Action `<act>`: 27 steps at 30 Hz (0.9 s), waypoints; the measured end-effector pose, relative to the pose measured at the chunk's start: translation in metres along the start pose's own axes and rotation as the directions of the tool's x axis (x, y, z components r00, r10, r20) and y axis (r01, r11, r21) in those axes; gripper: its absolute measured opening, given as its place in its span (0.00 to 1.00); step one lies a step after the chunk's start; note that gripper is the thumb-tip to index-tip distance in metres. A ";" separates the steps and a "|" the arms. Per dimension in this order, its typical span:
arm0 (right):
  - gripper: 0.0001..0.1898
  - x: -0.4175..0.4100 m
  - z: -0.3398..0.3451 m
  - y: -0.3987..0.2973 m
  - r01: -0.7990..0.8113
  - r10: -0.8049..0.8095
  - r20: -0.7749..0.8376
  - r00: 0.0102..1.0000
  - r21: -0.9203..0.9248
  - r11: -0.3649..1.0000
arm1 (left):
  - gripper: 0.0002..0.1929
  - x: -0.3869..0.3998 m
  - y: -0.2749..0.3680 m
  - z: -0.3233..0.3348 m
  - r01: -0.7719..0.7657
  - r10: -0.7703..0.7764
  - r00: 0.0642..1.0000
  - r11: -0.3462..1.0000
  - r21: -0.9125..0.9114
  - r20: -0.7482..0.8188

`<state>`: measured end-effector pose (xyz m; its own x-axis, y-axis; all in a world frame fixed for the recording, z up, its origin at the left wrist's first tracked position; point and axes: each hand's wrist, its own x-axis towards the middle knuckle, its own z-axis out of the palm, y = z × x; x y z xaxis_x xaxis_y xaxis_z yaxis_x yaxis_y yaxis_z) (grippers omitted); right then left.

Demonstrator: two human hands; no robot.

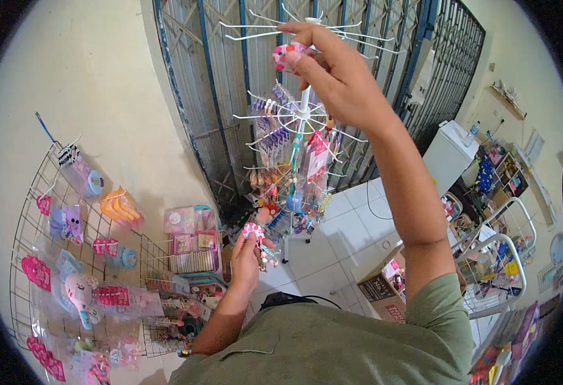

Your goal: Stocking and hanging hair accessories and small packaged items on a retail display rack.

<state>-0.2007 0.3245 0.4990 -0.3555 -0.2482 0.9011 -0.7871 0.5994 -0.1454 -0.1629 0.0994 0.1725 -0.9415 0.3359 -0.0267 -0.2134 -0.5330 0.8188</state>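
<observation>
My right hand [334, 72] is raised to the top tier of a white rotating display rack [304, 98]. Between its thumb and fingers is a pink patterned item [283, 57], partly hidden by the hand. The index finger reaches the white hooks [247, 36] of that tier. Lower down, my left hand [245, 262] holds a pink-and-white spotted card [252, 232] with small pastel trinkets [268, 255] dangling from it. Hair accessories and other packaged goods [317, 156] hang from the rack's lower tiers.
A wire grid panel [21, 226] with packaged accessories stands at left, beside a basket of boxed goods [194, 240]. Behind the rack is a folding metal gate [223, 72]. To the right are a cardboard box [382, 288], a white metal trolley [517, 245] and a white refrigerator [449, 149].
</observation>
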 end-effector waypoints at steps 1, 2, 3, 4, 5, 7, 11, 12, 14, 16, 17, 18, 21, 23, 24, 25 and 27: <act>0.10 0.003 -0.002 0.002 -0.117 0.118 0.077 0.990 -0.015 0.993 | 0.14 0.001 0.002 -0.002 0.003 -0.002 1.000 1.000 0.008 -0.007; 0.11 0.005 -0.005 0.003 -0.231 0.235 0.150 0.961 -0.041 0.972 | 0.14 0.002 0.004 -0.004 0.005 -0.005 1.000 1.000 0.015 -0.013; 0.11 0.005 -0.007 0.003 -0.229 0.234 0.150 0.961 -0.047 0.972 | 0.14 0.003 0.004 -0.005 0.005 -0.005 1.000 1.000 0.011 -0.007; 0.11 0.002 -0.008 0.002 -0.271 0.275 0.140 0.951 -0.050 0.961 | 0.14 0.005 0.003 -0.007 -0.002 0.002 1.000 1.000 0.004 -0.017; 0.11 0.001 -0.010 0.002 -0.312 0.316 0.128 0.940 -0.050 0.949 | 0.14 0.006 0.003 -0.008 -0.010 0.010 1.000 1.000 -0.003 -0.029; 0.11 -0.004 -0.018 0.006 -0.275 0.279 0.102 0.955 -0.047 0.960 | 0.15 0.008 0.004 -0.010 -0.020 0.020 1.000 1.000 0.012 0.000; 0.11 -0.016 -0.035 0.013 -0.375 0.373 0.036 0.927 0.067 0.925 | 0.12 0.007 0.011 0.000 0.028 -0.028 0.999 1.000 0.013 0.016; 0.11 -0.020 -0.039 0.017 -0.370 0.369 0.035 0.929 0.151 0.917 | 0.13 0.006 0.011 0.005 0.034 -0.034 0.999 0.999 -0.007 -0.002; 0.10 -0.025 -0.052 0.017 -0.443 0.443 0.044 0.895 0.194 0.876 | 0.13 0.009 0.006 0.006 0.037 -0.037 0.999 0.999 -0.008 -0.001; 0.10 -0.030 -0.054 0.024 -0.422 0.425 0.043 0.904 0.255 0.870 | 0.13 0.011 0.005 0.009 0.040 -0.040 0.999 0.999 -0.004 0.000; 0.09 -0.031 -0.056 0.028 -0.402 0.410 0.042 0.911 0.316 0.860 | 0.13 0.012 0.006 0.012 0.028 -0.028 1.000 0.999 -0.014 0.001; 0.09 -0.032 -0.057 0.028 -0.406 0.414 0.047 0.909 0.332 0.852 | 0.13 0.012 0.006 0.014 0.017 -0.017 1.000 1.000 -0.024 0.001; 0.11 -0.034 -0.057 0.030 -0.386 0.414 0.030 0.910 0.426 0.818 | 0.17 0.024 -0.004 0.014 -0.031 0.031 1.000 0.999 -0.011 0.002; 0.10 -0.038 -0.059 0.026 -0.378 0.404 0.035 0.914 0.436 0.817 | 0.17 0.022 -0.007 0.017 -0.036 0.036 0.999 0.999 -0.013 -0.004; 0.10 -0.041 -0.057 0.021 -0.361 0.434 -0.065 0.899 0.451 0.816 | 0.17 0.025 -0.008 0.021 -0.041 0.040 0.999 0.999 -0.017 -0.001; 0.10 -0.044 -0.055 0.018 -0.340 0.457 -0.158 0.875 0.471 0.814 | 0.17 0.026 -0.008 0.023 -0.056 0.056 0.998 0.998 -0.021 0.003; 0.09 -0.059 -0.061 0.016 -0.400 0.509 -0.117 0.853 0.480 0.781 | 0.17 0.027 -0.010 0.028 -0.078 0.078 0.996 0.997 -0.002 -0.035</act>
<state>-0.1615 0.3950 0.4684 -0.6446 0.1828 0.7424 -0.7142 0.2025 -0.6700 -0.1787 0.1357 0.1801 -0.9638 0.2659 0.0173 -0.1395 -0.5590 0.8174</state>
